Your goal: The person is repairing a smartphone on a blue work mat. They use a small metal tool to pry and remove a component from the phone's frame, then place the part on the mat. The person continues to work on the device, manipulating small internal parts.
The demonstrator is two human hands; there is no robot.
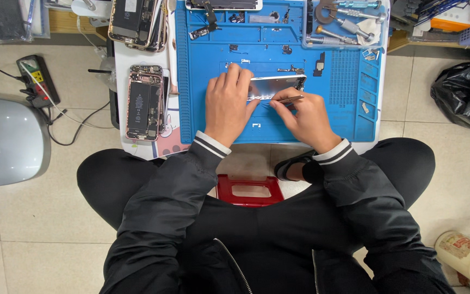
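My left hand [226, 103] rests over the left part of an opened silver phone housing [278, 83] lying on a blue work mat [349, 87], pinning it down. My right hand [305, 117] pinches thin metal tweezers [288, 99], whose tips point left into the housing's lower edge. Small screws and loose phone parts [292, 69] lie on the mat just beyond the housing. Both sleeves are dark with white-striped cuffs.
An opened pink phone [143, 102] with its battery showing lies left of the mat. More opened phones [136, 22] sit at the top left. A tool tray [344, 24] holds screwdrivers. A red stool [250, 190], black bag [466, 95], grey appliance [6, 140] and can [469, 258] stand around.
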